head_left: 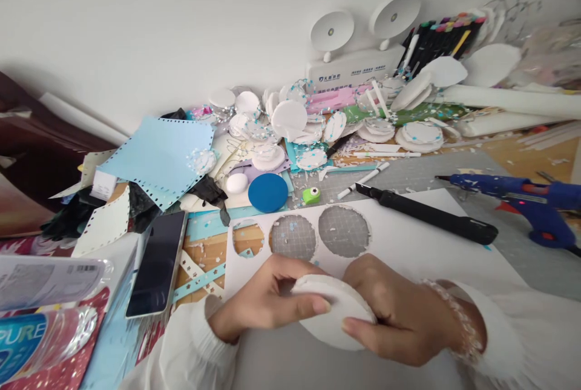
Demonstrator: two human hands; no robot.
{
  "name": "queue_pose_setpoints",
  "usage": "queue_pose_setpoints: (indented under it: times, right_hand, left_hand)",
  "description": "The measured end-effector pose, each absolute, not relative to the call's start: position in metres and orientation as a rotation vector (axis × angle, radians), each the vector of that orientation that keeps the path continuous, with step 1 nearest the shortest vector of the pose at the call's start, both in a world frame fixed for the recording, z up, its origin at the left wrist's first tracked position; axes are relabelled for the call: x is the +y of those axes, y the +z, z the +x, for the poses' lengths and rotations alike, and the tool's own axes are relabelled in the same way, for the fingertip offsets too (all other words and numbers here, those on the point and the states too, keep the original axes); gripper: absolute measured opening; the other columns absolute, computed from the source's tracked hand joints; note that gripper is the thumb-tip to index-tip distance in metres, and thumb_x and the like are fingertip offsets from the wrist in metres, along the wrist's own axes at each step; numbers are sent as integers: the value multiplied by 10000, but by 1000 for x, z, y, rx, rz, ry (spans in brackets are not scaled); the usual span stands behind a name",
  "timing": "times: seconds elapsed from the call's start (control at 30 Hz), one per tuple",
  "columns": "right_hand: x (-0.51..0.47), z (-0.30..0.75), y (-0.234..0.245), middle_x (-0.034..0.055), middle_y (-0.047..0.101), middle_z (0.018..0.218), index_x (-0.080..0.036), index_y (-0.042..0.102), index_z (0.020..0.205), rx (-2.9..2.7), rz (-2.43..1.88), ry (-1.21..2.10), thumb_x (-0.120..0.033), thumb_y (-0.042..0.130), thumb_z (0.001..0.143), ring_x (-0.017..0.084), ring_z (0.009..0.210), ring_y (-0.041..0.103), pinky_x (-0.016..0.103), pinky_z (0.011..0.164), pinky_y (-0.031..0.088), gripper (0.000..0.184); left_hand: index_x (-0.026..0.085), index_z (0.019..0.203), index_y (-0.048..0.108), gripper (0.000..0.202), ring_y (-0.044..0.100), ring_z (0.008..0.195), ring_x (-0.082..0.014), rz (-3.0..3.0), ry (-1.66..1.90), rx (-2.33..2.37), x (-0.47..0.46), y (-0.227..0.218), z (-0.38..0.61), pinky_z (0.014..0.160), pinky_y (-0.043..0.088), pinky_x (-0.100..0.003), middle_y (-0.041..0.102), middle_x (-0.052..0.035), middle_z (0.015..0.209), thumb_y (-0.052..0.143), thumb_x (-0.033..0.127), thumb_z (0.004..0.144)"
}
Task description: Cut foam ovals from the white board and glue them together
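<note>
White and round, the disc point(333, 324) is held above a sheet point(394, 244) with three circular cut-outs point(344, 231), the left hand point(275, 302) pinching its rim between thumb and fingers, the right hand point(397, 311) likewise opposite. Beyond, I see a black cutter point(426, 214) and blue glue gun point(521, 193).

Between our left hand point(265, 299) and our right hand point(397, 311), we are holding one white disc point(341, 303). It is appearing smooth on its broad face, rather thick, and slightly rough along the upper edge. It is leaning at a slant, and we are partly covering both sides.
</note>
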State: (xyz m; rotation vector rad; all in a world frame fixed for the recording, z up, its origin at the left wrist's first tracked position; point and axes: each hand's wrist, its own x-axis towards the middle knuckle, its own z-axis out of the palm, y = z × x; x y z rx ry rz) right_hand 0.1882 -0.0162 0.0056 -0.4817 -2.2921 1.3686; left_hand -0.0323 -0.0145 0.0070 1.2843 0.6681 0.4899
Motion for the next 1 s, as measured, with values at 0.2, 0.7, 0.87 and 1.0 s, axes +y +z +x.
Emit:
queue_pose_setpoints:
  times: [0.2, 0.7, 0.87, 1.0]
  right_hand:
    - [-19, 189, 6, -46, 353, 491, -228, 318, 581, -2279, -546, 959, -237, 431, 843, 114, 449, 293, 305, 480, 206, 285]
    - [-19, 190, 8, -40, 402, 475, -243, 332, 594, -2405, -333, 1012, -216, 411, 775, 132, 424, 297, 331, 455, 223, 199]
    - [-21, 191, 5, -29, 426, 491, -233, 397, 600, -2330, -486, 768, -263, 448, 835, 131, 444, 336, 322, 472, 232, 242]
    - [-19, 192, 11, -50, 368, 498, -225, 362, 615, -2117, -731, 628, -216, 508, 871, 112, 469, 352, 277, 475, 265, 295]
  left_hand:
    - [65, 820, 759, 307, 480, 579, -98, 1149, 509, 617, -12, 12, -29, 542, 390, -199, 630, -46, 656, 756, 367, 766]
    - [97, 933, 780, 267, 560, 580, -116, 1163, 441, 574, -16, 12, -28, 571, 463, -206, 734, -94, 743, 799, 245, 711]
    - [73, 827, 771, 320, 442, 537, -81, 1171, 447, 590, -12, 12, -32, 503, 368, -187, 601, -26, 592, 747, 387, 766]
    - [91, 787, 762, 323, 464, 545, -89, 1068, 625, 731, -12, 15, -28, 516, 386, -192, 605, -27, 602, 753, 412, 755]
